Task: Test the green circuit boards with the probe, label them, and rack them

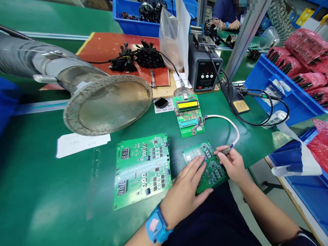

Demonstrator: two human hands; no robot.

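My left hand (186, 186) lies flat with its fingers stretched over the left part of a green circuit board panel (216, 169) at the table's front edge. At the panel's right side, my right hand (233, 164) pinches a grey probe-like connector (226, 150) close to the board; whether its tip touches is hidden. From the connector a white sleeved cable (234, 124) curves back to a programmer board (183, 115) with a yellow display and a blue socket. Left of my hands lie more green circuit board panels (143, 167), apparently stacked, with dark digit displays.
A fume extraction hood (110, 104) hangs over the left side. Behind stand a soldering station (205, 71) and an iron in its holder (237, 97). Blue bins (279, 89) with red-wrapped packs crowd the right. Another person's hand (234, 25) shows at the back.
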